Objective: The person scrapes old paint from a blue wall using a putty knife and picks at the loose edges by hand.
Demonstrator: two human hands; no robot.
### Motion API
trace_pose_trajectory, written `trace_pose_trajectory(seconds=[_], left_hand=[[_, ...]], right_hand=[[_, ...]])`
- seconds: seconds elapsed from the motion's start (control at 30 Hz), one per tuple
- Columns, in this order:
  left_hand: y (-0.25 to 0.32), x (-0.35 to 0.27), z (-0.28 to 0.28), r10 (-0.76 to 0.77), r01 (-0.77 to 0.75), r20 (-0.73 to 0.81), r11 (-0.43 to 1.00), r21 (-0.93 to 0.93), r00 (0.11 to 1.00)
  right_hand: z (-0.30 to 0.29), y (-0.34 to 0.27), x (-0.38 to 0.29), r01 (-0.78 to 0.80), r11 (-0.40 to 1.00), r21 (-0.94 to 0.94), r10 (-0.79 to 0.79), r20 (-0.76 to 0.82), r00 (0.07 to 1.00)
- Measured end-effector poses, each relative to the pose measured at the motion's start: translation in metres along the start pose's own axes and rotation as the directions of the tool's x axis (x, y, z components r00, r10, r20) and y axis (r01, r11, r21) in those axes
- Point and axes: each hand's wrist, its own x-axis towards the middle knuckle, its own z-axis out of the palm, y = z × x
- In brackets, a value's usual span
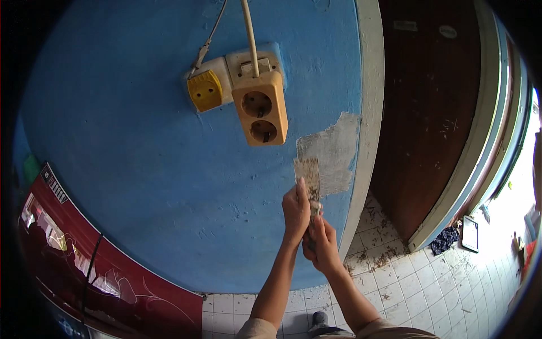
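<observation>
Both hands are on a paint scraper (312, 176) with a worn, stained metal blade. My right hand (324, 245) is wrapped around its handle, which is mostly hidden by the fingers. My left hand (296, 212) grips higher up, its thumb extended along the blade. The blade's tip points up and lies over the lower left edge of a bare greyish-white patch (332, 148) in the blue painted wall (169, 182). Around that patch, the paint edge is ragged.
A two-outlet extension block (262, 110) hangs above left, near a yellow socket (205, 90). A dark red refrigerator (139, 271) stands lower left. Right of a pale door frame (368, 127) is a brown door (423, 106). Debris (381, 256), a dark cloth (444, 240) and a tablet-like object (470, 234) lie on white tiles.
</observation>
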Motion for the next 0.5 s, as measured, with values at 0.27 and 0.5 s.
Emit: trace_pose_trajectory(seconds=[0.27, 0.5], left_hand=[[0.013, -0.005, 0.007, -0.065, 0.065, 0.004, 0.997, -0.047, 0.998], [-0.011, 0.002, -0.002, 0.035, -0.036, 0.017, 0.996, 0.077, 0.999]], right_hand=[[-0.002, -0.007, -0.004, -0.076, 0.997, 0.029, 0.077, -0.036, 0.996], [0.002, -0.005, -0.005, -0.049, 0.999, 0.012, 0.049, -0.035, 0.998]])
